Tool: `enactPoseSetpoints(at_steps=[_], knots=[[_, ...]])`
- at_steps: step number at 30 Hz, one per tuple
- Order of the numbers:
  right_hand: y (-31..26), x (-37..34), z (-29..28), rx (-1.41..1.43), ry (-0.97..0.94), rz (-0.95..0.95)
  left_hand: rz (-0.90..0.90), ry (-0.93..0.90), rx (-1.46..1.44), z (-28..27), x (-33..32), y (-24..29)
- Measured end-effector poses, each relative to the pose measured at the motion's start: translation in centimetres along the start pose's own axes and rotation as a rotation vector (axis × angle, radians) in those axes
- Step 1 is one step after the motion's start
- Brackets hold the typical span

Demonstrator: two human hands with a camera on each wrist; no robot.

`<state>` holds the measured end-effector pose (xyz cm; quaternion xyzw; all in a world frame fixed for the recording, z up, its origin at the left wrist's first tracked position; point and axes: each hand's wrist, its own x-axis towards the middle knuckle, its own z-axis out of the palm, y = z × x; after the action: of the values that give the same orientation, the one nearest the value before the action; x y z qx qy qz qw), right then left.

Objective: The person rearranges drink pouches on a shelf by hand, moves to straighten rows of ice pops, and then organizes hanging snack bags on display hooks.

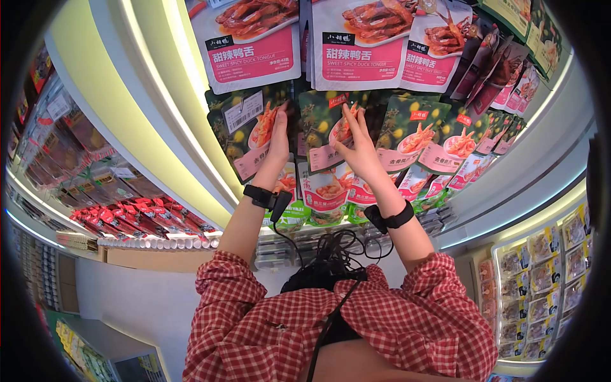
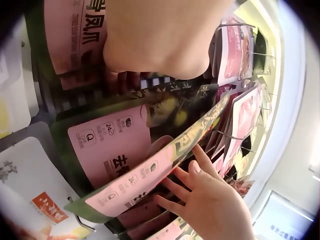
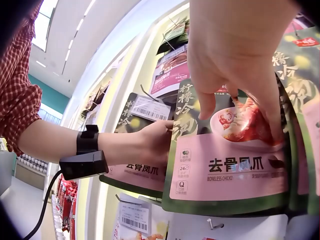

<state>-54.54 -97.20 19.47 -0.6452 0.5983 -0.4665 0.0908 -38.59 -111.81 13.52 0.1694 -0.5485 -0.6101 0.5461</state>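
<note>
My left hand point(image 1: 277, 148) reaches in between a green-and-pink packet with a barcode label point(image 1: 245, 137) and the neighbouring packet point(image 1: 318, 137). In the right wrist view, the fingers of this left hand point(image 3: 156, 142) pass behind the neighbouring packet's point(image 3: 225, 175) left edge, and their tips are hidden. My right hand point(image 1: 364, 153) rests on that neighbouring packet's front with fingers extended and thumb apart. The left wrist view shows the right hand point(image 2: 212, 202) with spread fingers at the tilted packet point(image 2: 145, 180).
Pink duck tongue packets point(image 1: 254, 57) hang above, and white-and-green packets point(image 1: 328, 191) hang below. More packets point(image 1: 461, 146) line the rack to the right. A metal hook point(image 3: 215, 224) sticks out under the packets. A black cable point(image 1: 337, 251) hangs between the forearms.
</note>
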Motion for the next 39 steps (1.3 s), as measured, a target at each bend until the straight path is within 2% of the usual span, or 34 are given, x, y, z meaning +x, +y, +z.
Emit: enactPoseSetpoints(at_steps=[4, 7, 10, 12, 13, 16, 19, 21, 22, 25, 26, 29, 39], knots=[[-0.1, 0.1, 0.3, -0.04, -0.004, -0.008, 0.079, 0.102, 0.2, 0.9, 0.2, 0.4], [-0.4, 0.1, 0.1, -0.017, -0.004, -0.004, 0.005, 0.07, 0.26, 0.1, 0.7, -1.0], [-0.5, 0.1, 0.0, -0.002, -0.021, 0.002, 0.114, 0.006, 0.311, -0.4, 1.2, -2.6], [-0.4, 0.2, 0.0, -0.03, -0.009, -0.022, 0.098, -0.072, 0.364, -0.9, 1.3, -3.1], [-0.3, 0.1, 0.1, -0.042, -0.002, -0.031, 0.087, -0.112, 0.392, -1.0, 1.2, -3.0], [-0.4, 0.0, 0.1, -0.032, 0.005, -0.04, -0.163, -0.213, 0.549, -0.9, 1.1, -2.1], [-0.6, -0.2, 0.3, -0.075, 0.021, -0.055, -0.109, -0.203, 0.548, 0.2, 0.4, -1.6], [-1.1, -0.6, 0.4, -0.144, 0.058, -0.082, -0.073, -0.121, 0.454, -0.2, 0.6, -4.7], [-1.3, -0.7, 0.4, -0.178, 0.08, -0.097, -0.053, -0.082, 0.409, 0.1, 0.6, -4.6], [-1.7, -1.2, 0.0, -0.377, 0.122, -0.244, 0.065, -0.127, 0.321, 0.7, -1.1, -3.5], [-1.9, -1.3, 0.1, -0.382, 0.124, -0.258, 0.01, -0.158, 0.236, 0.9, -1.8, -2.6], [-2.6, -1.8, 0.2, -0.429, 0.095, -0.284, 0.028, -0.171, 0.358, 1.1, -3.3, -0.4], [-4.3, -4.2, 0.2, -0.481, 0.13, -0.275, 0.019, -0.242, 0.462, 0.3, -6.0, 1.8]])
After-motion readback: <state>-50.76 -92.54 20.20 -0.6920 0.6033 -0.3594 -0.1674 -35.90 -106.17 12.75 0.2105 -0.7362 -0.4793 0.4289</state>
